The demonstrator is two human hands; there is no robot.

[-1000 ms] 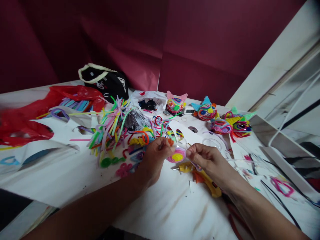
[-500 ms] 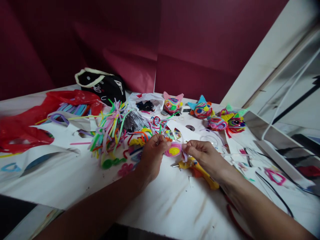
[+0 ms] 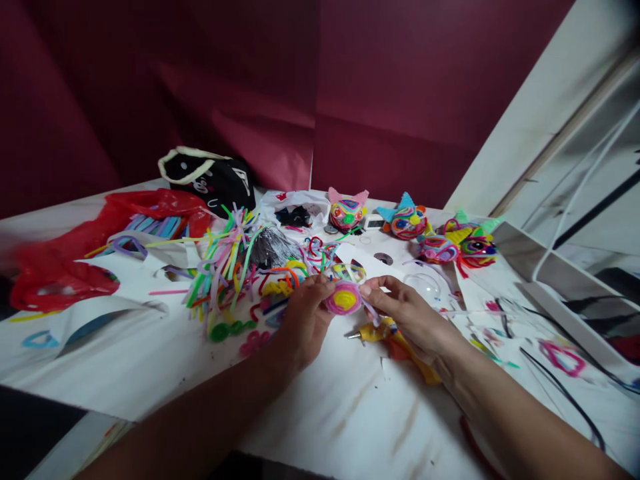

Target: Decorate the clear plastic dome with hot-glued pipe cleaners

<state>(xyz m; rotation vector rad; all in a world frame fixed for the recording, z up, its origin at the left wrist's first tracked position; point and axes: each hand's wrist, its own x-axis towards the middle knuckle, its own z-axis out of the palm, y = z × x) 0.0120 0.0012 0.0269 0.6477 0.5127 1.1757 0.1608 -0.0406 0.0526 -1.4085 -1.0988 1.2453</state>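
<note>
Between my hands is a small round coil of pipe cleaner (image 3: 345, 299), yellow in the middle with pink and lilac around it. My left hand (image 3: 307, 317) pinches its left edge with thumb and fingers. At its right side, my right hand (image 3: 400, 307) grips a loose lilac pipe cleaner end (image 3: 371, 312) that leads off the coil. Under my right hand lies a yellow hot glue gun (image 3: 377, 332), its metal nozzle pointing left; the hand and forearm cover part of it.
Bundled pipe cleaners (image 3: 220, 260) lie left of my hands, before a red plastic bag (image 3: 65, 280) and a black bag (image 3: 210, 183). Colourful cat-faced balls (image 3: 349, 212) stand at the back. A white tray (image 3: 530, 267) and black cables (image 3: 565, 387) are at right.
The coil has turned to show its face more fully, and my left fingers have shifted along its edge. My right hand is slightly nearer the coil. The whole view has shifted a little.
</note>
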